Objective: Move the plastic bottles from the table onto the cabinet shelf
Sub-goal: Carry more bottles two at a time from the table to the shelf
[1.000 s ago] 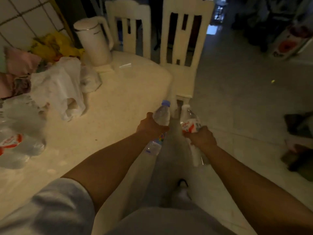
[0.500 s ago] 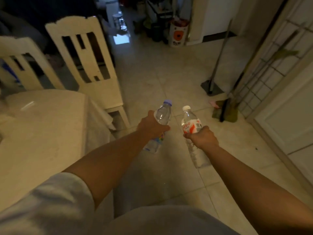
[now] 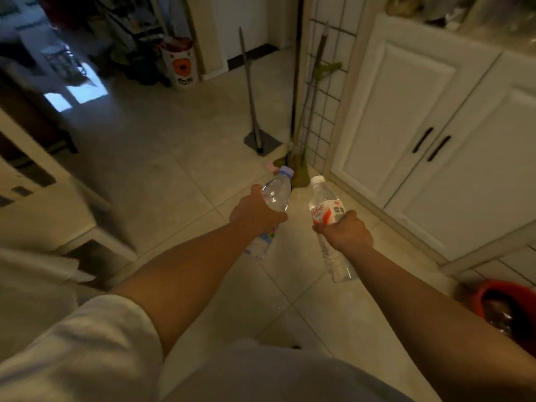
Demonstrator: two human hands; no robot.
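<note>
My left hand grips a clear plastic bottle with a blue cap around its middle, tilted forward over the tiled floor. My right hand grips a second clear bottle with a white cap and a red-and-white label, also tilted. The two bottles are close together but apart. A white cabinet with two doors and dark handles stands to the right. Its top ledge, at the upper right, is blurred and carries some items.
A white chair and the table edge lie at the left. A dustpan, broom and mop handles lean by the tiled wall. A red basin sits on the floor at the right. A white bag with orange print stands farther back.
The view has swung right, away from the table and chairs toward the white cabinet. Both hands keep their bottles and have moved along with the turn.
</note>
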